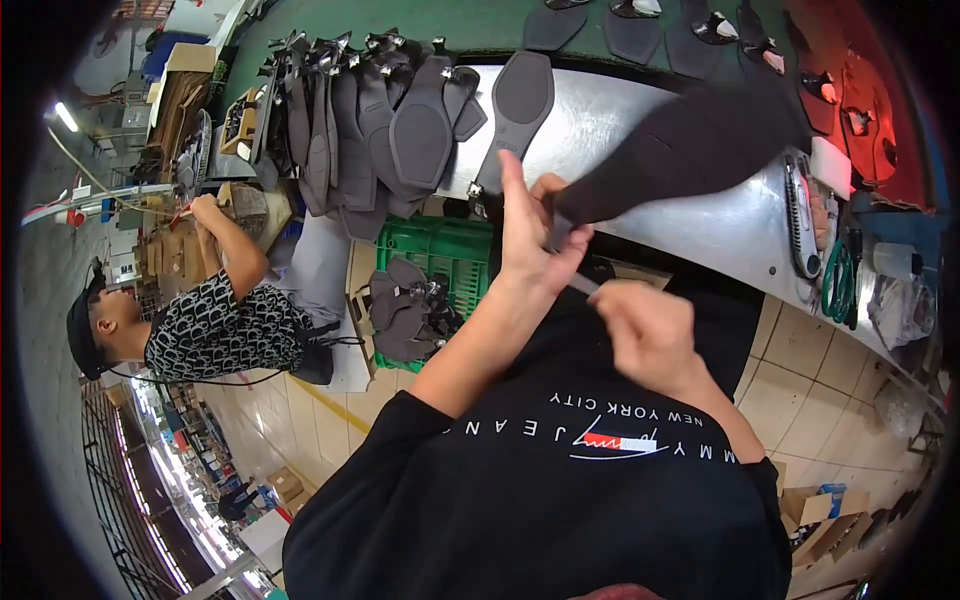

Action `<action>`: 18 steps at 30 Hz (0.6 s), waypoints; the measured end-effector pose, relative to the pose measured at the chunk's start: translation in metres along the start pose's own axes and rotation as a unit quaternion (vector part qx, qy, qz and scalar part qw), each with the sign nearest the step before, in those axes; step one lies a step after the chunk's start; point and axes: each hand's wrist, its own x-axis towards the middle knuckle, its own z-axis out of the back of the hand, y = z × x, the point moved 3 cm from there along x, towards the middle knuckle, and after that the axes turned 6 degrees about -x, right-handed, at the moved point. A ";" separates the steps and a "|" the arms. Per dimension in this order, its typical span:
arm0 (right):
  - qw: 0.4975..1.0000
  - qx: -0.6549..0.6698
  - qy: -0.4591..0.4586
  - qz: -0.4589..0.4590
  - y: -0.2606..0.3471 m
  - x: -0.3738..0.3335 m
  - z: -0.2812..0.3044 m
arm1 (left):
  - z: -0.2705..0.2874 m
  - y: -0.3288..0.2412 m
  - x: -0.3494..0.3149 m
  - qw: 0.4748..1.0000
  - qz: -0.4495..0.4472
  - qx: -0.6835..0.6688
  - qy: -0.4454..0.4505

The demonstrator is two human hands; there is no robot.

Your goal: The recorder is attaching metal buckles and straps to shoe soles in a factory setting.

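Note:
My left hand (pixel 525 240) grips the narrow end of a black shoe sole (pixel 690 145), its thumb pointing up. The wide end of the sole stretches to the right above the metal table and is blurred by motion. Close below, my right hand (pixel 650 325) is closed around a thin, flat grey tool (pixel 582 284), whose tip points at the narrow end of the sole. Most of that tool is hidden in the fist. Another dark sole (pixel 523 95) lies on the table (pixel 595 105) beyond my left hand.
Left of the table hang overlapping dark soles (pixel 420 135). A green crate (pixel 470 245) below holds more. Utility knife (pixel 802 225) and green-handled scissors (pixel 838 285) lie at the right edge. Sandals (pixel 630 35) stand on the green surface behind. A co-worker (pixel 220 330) works at left.

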 end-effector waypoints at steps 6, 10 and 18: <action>0.992 -0.093 -0.066 -0.055 -0.015 0.003 0.007 | -0.010 0.037 -0.008 0.965 0.121 -0.226 0.052; 0.989 -0.103 -0.073 -0.074 -0.013 0.003 0.005 | -0.008 0.035 -0.002 0.988 0.051 -0.147 -0.015; 0.989 -0.085 -0.006 -0.118 -0.016 -0.004 -0.002 | -0.004 0.031 0.003 1.000 0.003 0.001 -0.009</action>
